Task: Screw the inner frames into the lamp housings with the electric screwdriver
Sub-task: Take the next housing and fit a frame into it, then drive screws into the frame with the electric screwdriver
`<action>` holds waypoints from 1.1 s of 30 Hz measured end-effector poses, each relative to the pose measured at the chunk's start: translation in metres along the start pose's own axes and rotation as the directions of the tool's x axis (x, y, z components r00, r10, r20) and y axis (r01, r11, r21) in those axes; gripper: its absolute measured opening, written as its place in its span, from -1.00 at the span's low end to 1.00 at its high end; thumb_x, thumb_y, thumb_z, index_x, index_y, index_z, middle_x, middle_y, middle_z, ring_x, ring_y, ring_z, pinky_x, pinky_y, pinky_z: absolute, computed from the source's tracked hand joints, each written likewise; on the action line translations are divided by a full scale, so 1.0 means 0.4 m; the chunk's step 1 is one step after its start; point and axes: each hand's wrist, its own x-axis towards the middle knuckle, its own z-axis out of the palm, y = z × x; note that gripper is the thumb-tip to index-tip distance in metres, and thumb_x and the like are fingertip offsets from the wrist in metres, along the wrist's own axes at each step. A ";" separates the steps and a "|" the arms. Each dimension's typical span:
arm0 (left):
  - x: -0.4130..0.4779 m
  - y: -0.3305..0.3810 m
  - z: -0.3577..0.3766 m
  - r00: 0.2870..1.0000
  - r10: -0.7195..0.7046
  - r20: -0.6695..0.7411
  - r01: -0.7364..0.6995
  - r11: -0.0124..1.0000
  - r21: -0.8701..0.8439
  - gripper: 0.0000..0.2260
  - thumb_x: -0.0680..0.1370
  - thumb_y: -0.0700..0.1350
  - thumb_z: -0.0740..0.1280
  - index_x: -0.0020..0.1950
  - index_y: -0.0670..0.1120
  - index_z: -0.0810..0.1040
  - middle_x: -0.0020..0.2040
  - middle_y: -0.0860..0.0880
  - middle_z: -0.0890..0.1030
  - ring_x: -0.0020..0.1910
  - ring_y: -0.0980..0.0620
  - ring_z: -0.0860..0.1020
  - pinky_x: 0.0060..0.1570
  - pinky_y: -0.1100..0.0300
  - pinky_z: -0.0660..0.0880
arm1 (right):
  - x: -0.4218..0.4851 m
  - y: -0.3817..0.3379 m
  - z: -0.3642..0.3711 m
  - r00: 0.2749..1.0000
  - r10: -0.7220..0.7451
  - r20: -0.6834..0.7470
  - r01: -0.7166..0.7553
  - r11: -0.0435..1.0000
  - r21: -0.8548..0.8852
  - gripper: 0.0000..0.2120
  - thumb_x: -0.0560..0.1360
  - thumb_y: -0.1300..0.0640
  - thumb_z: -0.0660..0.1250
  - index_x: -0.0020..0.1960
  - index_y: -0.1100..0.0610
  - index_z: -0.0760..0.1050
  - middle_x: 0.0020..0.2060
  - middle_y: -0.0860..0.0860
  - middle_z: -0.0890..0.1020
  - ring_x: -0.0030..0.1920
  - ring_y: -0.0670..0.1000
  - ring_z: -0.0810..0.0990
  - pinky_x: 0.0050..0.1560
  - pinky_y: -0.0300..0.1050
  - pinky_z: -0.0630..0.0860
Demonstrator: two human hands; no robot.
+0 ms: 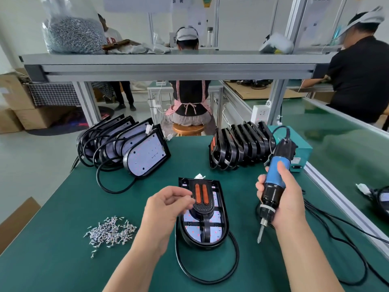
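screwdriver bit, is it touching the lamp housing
No, the bit of the electric screwdriver in the right hand points down beside the lamp housing, apart from it.

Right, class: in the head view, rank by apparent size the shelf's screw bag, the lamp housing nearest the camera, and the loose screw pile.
1. Screw bag and lamp housing: alike; the bag is farther, so unranked.
2. Loose screw pile, smallest.

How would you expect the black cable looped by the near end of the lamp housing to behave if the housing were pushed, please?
Probably floppy: the cable lies in a loose curved loop on the mat, so it should trail and bend rather than push stiffly. It looks thin beside the lamp housing, so it likely adds little weight.
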 end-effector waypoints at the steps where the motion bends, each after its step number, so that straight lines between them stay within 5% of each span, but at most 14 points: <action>1: -0.008 0.003 0.013 0.999 -0.015 0.032 0.016 0.999 -0.035 -0.82 0.48 -0.37 0.44 -0.18 -0.10 0.71 -0.20 -0.19 0.72 -0.25 0.02 0.63 -0.11 0.17 0.51 | -0.007 -0.006 0.009 0.998 -0.018 0.052 0.017 0.999 0.035 -0.67 0.53 -0.05 0.39 0.17 0.14 0.51 -0.34 0.08 0.55 -0.42 0.00 0.47 -0.46 -0.26 0.43; 6: -0.032 0.007 0.049 0.991 -0.039 0.126 0.052 0.994 -0.101 -0.87 0.50 -0.37 0.43 -0.07 -0.17 0.67 -0.17 -0.20 0.71 -0.23 0.01 0.63 -0.10 0.18 0.50 | -0.036 -0.023 0.066 0.978 0.019 0.210 -0.025 0.999 0.025 -0.62 0.43 0.04 0.40 0.19 0.17 0.57 -0.30 0.02 0.52 -0.38 -0.05 0.44 -0.43 -0.28 0.36; 9: -0.036 0.002 0.054 0.990 -0.055 0.127 0.069 0.991 -0.111 -0.90 0.52 -0.37 0.41 -0.07 -0.19 0.65 -0.17 -0.19 0.72 -0.23 0.02 0.65 -0.12 0.20 0.51 | -0.053 -0.017 0.111 0.994 -0.051 0.100 0.047 0.998 0.034 -0.65 0.33 0.04 0.51 0.06 0.11 0.55 -0.31 -0.02 0.54 -0.41 -0.08 0.47 -0.44 -0.31 0.39; 16: -0.043 -0.006 0.061 0.984 -0.120 0.132 0.139 0.980 -0.144 -0.82 0.57 -0.37 0.37 -0.15 -0.16 0.67 -0.13 -0.21 0.73 -0.20 0.02 0.68 -0.19 0.29 0.59 | -0.067 -0.007 0.187 0.919 -0.307 -0.246 0.325 0.945 0.038 -0.79 0.51 0.02 0.47 0.04 0.04 0.49 -0.40 -0.07 0.54 -0.41 -0.05 0.56 -0.25 -0.18 0.49; 33: -0.046 0.004 0.072 0.959 -0.185 0.215 0.256 0.890 -0.378 -0.78 0.48 -0.39 0.39 -0.25 -0.12 0.71 -0.07 -0.28 0.70 -0.20 -0.02 0.68 -0.20 0.27 0.61 | -0.086 -0.009 0.222 0.870 -0.422 -0.253 0.445 0.895 0.037 -0.85 0.51 0.05 0.43 0.01 0.03 0.49 -0.40 -0.04 0.52 -0.41 -0.02 0.53 -0.31 -0.24 0.51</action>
